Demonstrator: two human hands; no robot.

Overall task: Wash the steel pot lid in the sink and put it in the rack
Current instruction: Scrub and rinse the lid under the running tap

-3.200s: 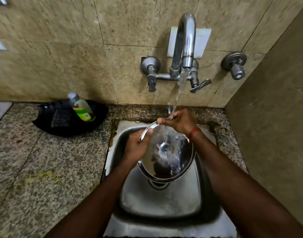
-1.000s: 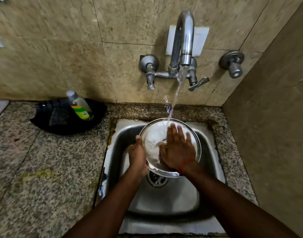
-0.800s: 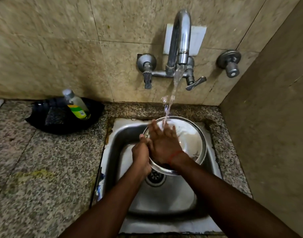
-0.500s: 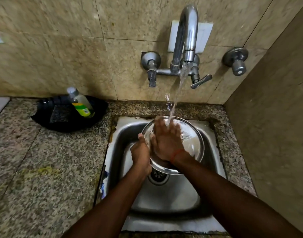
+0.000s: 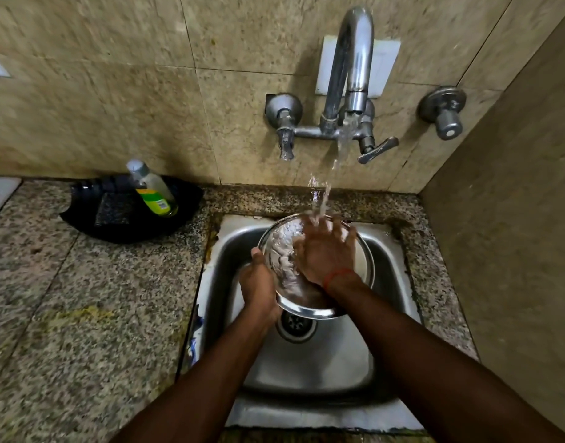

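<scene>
The round steel pot lid (image 5: 284, 270) is held tilted over the steel sink (image 5: 390, 276), under running water from the tap (image 5: 351, 75). My left hand (image 5: 259, 286) grips the lid's left rim from beneath. My right hand (image 5: 324, 254) lies flat on the lid's upper face with fingers spread, water falling on the fingertips. A red thread circles my right wrist. The lid's handle is hidden. No rack is in view.
A black tray (image 5: 92, 219) on the granite counter (image 5: 83, 314) at back left holds a green-labelled soap bottle (image 5: 155, 193) and a dark scrub pad (image 5: 113, 207). The drain (image 5: 295, 324) sits below the lid. A tiled wall (image 5: 514, 219) closes the right side.
Earlier the lid was held upright with my right hand on its top rim. It has since been tipped flatter, and my right palm slides across its face, from right to left and back.
</scene>
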